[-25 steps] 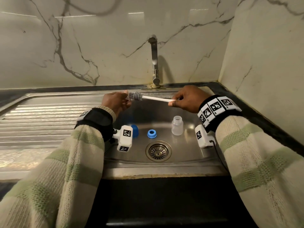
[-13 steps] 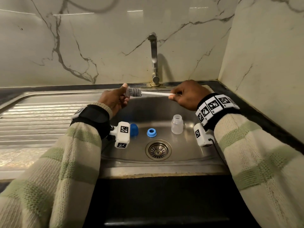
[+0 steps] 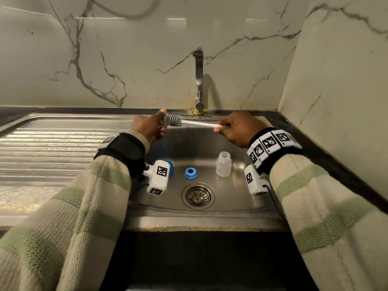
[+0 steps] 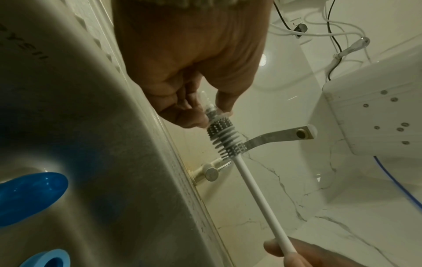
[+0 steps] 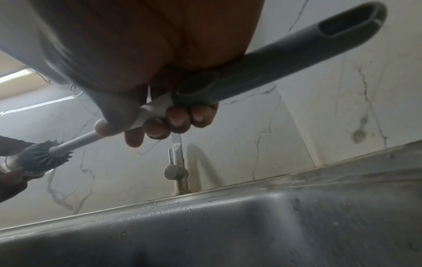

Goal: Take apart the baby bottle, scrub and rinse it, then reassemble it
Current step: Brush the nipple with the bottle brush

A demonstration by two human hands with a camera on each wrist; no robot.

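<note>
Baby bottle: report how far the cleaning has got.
Taken apart: clear bottle, blue ring and blue cap sit separately in the sink. In hand: left hand holds the clear teat while right hand works the brush in it. Left: remaining scrubbing, rinsing, reassembly; tap shows no water.

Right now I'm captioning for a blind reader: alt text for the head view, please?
Over a steel sink, the right hand pushes a brush into a clear teat held by the left hand. Below stand a bottle, a blue ring and a blue cap.
</note>
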